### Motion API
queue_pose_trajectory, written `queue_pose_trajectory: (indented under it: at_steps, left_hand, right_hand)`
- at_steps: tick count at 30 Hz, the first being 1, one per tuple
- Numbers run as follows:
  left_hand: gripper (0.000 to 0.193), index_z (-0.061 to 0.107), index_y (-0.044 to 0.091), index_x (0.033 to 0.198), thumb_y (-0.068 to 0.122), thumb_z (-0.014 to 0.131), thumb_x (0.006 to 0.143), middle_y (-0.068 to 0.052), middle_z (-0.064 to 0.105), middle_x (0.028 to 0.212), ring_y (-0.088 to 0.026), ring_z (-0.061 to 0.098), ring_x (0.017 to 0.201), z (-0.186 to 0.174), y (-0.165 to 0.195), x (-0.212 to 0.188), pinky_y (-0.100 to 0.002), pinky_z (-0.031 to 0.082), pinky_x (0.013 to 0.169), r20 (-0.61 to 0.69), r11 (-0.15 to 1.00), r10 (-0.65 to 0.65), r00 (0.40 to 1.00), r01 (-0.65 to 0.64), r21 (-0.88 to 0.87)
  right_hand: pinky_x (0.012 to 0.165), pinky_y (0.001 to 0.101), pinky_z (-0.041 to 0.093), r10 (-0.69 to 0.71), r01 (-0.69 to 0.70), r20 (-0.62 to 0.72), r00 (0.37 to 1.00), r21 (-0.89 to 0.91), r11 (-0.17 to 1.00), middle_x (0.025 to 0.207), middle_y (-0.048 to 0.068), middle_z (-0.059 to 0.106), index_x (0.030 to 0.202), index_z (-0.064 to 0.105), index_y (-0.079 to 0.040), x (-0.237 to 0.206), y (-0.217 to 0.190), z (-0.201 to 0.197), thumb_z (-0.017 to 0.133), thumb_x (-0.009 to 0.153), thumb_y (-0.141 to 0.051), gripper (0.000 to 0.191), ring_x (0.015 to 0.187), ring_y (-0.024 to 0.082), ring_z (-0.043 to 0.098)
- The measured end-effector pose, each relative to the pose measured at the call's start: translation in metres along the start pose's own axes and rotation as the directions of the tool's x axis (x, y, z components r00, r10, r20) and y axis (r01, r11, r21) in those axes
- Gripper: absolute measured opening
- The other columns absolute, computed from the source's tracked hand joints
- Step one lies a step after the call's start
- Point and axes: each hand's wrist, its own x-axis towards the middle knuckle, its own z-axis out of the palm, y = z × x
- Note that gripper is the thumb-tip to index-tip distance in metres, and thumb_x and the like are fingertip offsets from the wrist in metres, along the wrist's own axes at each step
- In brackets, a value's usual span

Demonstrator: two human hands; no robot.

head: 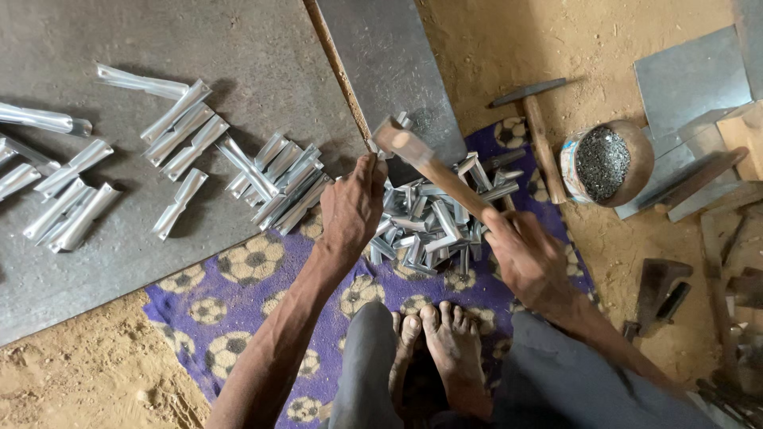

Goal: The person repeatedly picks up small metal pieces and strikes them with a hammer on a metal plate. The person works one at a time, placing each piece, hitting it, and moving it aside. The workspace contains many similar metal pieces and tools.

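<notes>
My right hand (526, 256) grips the handle of a wooden mallet (421, 159), whose head is raised over the near end of a long flat metal bar (397, 71). My left hand (353, 205) pinches a small folded metal strip (373, 147) against that bar, just under the mallet head. A heap of short folded metal pieces (433, 218) lies between my hands on a purple cloth (238, 318) printed with footballs. My bare feet (441, 342) rest on the cloth below the heap.
Longer folded metal strips (270, 179) lie scattered on a grey sheet (119, 262) at left. At right on the sandy floor are a hammer (540, 131), a bowl of small metal bits (604, 163), flat metal plates (691, 75) and other tools (660, 290).
</notes>
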Motion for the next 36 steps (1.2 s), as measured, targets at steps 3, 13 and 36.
queue_pose_trajectory:
  at_steps: [3, 13, 36]
  left_hand:
    - [0.038, 0.063, 0.007, 0.115, 0.037, 0.040, 0.111, -0.007, 0.063, 0.061, -0.014, 0.047, 0.037, -0.011, 0.012, 0.002, -0.034, 0.039, 0.033, 0.025, 1.000, -0.029, 0.999, 0.029, -0.012]
    - [0.034, 0.060, 0.007, 0.104, 0.036, 0.045, 0.110, -0.011, 0.062, 0.057, -0.024, 0.056, 0.040, -0.021, 0.019, 0.003, -0.042, 0.044, 0.041, -0.019, 1.000, -0.017, 1.000, 0.017, 0.008]
    - [0.037, 0.060, 0.011, 0.089, 0.037, 0.039, 0.105, 0.002, 0.047, 0.060, -0.008, 0.029, 0.042, -0.009, -0.009, 0.006, -0.028, 0.025, 0.036, 0.589, 0.025, -0.102, 0.802, 0.594, -0.804]
  right_hand:
    - [0.044, 0.0220, 0.052, 0.115, -0.128, 0.140, 0.984, 0.086, 0.988, 0.094, 0.011, 0.061, 0.156, 0.043, -0.013, 0.011, -0.004, -0.004, 0.063, 0.104, -0.004, 0.057, 0.064, 0.014, 0.055]
    - [0.065, 0.0362, 0.053, 0.116, -0.127, 0.099, 0.988, 0.110, 0.986, 0.102, 0.015, 0.060, 0.150, 0.051, -0.005, 0.050, -0.026, -0.030, 0.064, 0.101, -0.002, 0.051, 0.080, 0.024, 0.060]
    - [0.067, 0.0312, 0.054, 0.060, -0.050, -0.073, 0.996, 0.125, 0.991, 0.104, 0.013, 0.061, 0.154, 0.047, -0.005, 0.032, -0.019, -0.024, 0.061, 0.108, -0.005, 0.048, 0.087, 0.022, 0.061]
